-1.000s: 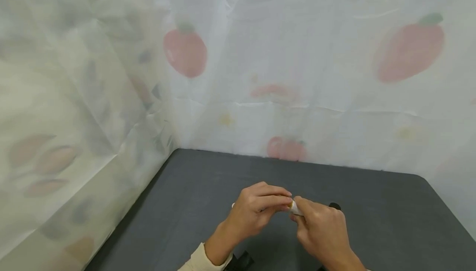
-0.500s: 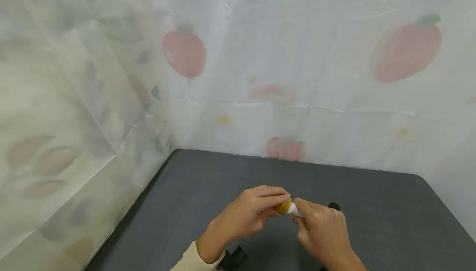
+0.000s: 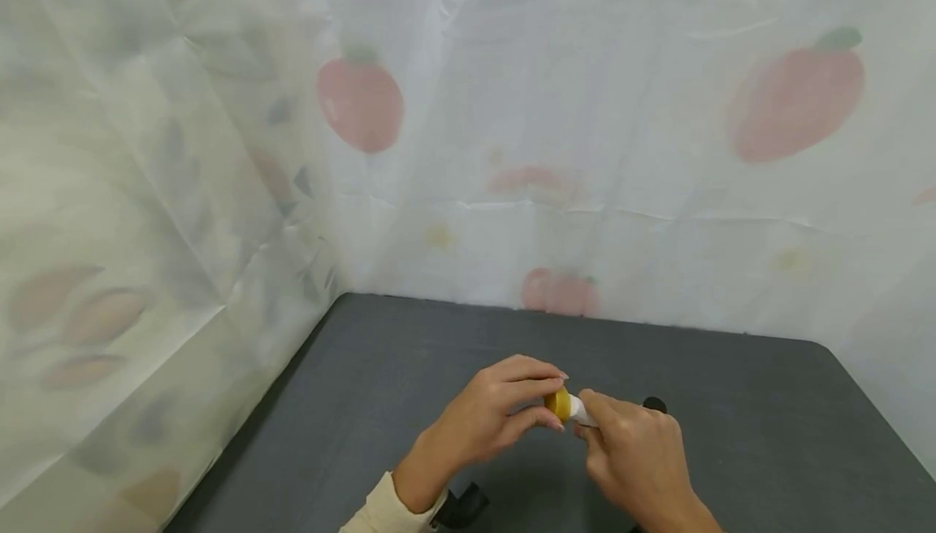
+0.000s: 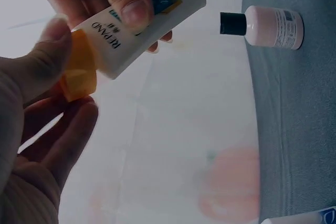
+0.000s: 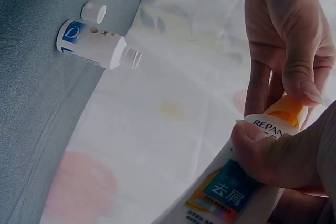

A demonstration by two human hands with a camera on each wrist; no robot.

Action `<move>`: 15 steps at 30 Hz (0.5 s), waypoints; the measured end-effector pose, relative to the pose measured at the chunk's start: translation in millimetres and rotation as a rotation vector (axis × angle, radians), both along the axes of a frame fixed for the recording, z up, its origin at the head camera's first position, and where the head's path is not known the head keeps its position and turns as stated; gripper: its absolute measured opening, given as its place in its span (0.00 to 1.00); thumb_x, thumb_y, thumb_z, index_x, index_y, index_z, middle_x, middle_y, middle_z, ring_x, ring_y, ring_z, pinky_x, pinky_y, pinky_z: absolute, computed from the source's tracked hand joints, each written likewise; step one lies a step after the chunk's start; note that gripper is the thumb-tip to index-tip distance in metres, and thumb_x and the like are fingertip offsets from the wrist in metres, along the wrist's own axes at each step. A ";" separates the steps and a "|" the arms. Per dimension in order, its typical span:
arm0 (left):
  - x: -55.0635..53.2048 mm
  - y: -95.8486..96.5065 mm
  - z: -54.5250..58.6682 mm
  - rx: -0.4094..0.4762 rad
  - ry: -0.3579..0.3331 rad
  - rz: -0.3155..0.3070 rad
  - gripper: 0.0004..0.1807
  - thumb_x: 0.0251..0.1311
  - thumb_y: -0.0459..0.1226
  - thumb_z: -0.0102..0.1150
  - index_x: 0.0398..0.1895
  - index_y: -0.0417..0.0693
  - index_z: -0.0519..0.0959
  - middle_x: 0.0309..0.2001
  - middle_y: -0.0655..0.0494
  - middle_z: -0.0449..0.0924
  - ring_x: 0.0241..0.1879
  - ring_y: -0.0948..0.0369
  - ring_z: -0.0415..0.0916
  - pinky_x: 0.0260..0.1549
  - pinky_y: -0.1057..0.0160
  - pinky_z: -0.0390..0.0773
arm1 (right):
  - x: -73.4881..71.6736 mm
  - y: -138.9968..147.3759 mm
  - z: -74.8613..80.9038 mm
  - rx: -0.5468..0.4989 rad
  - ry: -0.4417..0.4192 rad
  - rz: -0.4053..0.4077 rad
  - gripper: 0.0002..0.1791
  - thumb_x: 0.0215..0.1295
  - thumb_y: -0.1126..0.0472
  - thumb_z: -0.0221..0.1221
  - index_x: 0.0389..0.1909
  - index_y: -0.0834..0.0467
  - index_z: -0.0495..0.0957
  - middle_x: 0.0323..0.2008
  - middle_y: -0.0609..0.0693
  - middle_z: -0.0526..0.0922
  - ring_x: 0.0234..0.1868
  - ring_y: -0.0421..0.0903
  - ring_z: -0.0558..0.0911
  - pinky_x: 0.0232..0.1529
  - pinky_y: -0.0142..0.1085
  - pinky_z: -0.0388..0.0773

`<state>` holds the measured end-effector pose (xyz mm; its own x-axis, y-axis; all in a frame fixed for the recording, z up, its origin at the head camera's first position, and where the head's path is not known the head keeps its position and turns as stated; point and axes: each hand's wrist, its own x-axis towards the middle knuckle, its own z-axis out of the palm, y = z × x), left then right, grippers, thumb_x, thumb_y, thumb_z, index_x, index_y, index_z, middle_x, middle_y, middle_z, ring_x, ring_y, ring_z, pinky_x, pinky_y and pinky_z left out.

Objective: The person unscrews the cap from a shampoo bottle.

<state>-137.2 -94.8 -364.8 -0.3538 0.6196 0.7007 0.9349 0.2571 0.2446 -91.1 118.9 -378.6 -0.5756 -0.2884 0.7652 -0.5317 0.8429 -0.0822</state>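
Note:
My right hand (image 3: 636, 448) grips a white shampoo bottle (image 4: 123, 38) printed REPAND, held tilted above the table. Its yellow-orange flip-top cap (image 3: 559, 405) points left and sits on the bottle's end. Around that cap is my left hand (image 3: 497, 411). In the left wrist view its thumb presses one side of the cap and fingertips touch the lower edge. The right wrist view shows the right thumb lying across the bottle (image 5: 226, 192) near its label, and the left thumb on the cap (image 5: 287, 109). The bottle's far end is hidden by the right hand in the head view.
A pink bottle (image 4: 273, 27) with a black cap stands on the dark grey table (image 3: 424, 338), mostly hidden behind my right hand in the head view. A white-and-blue bottle (image 5: 89, 44) stands uncapped beside a loose white cap (image 5: 93, 12). Printed sheeting (image 3: 468, 110) walls the table.
The left fingers and thumb have spread and shifted round the yellow cap, which they largely covered earlier and which now shows more. The right hand keeps the bottle nearly still.

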 end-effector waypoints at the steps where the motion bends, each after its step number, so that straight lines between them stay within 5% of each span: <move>1: -0.7 1.0 -0.9 0.018 0.011 -0.009 0.22 0.59 0.35 0.73 0.57 0.39 0.85 0.56 0.48 0.86 0.53 0.59 0.84 0.51 0.78 0.81 | 0.1 0.2 0.3 0.001 -0.001 -0.001 0.23 0.29 0.64 0.84 0.33 0.56 0.87 0.26 0.48 0.90 0.14 0.37 0.78 0.15 0.24 0.69; 8: -2.9 4.6 -2.7 0.082 0.048 -0.055 0.19 0.55 0.31 0.75 0.51 0.38 0.87 0.53 0.44 0.88 0.49 0.58 0.88 0.51 0.77 0.82 | 0.5 2.2 2.8 0.000 -0.017 -0.001 0.25 0.30 0.63 0.85 0.36 0.59 0.89 0.28 0.51 0.91 0.17 0.41 0.83 0.16 0.28 0.76; 15: 1.4 -1.2 2.3 -0.031 0.046 -0.056 0.19 0.61 0.30 0.71 0.56 0.36 0.84 0.57 0.42 0.86 0.47 0.61 0.90 0.48 0.82 0.80 | 1.6 2.4 2.7 -0.002 -0.022 -0.001 0.24 0.29 0.63 0.85 0.33 0.55 0.87 0.27 0.48 0.90 0.16 0.37 0.80 0.16 0.25 0.72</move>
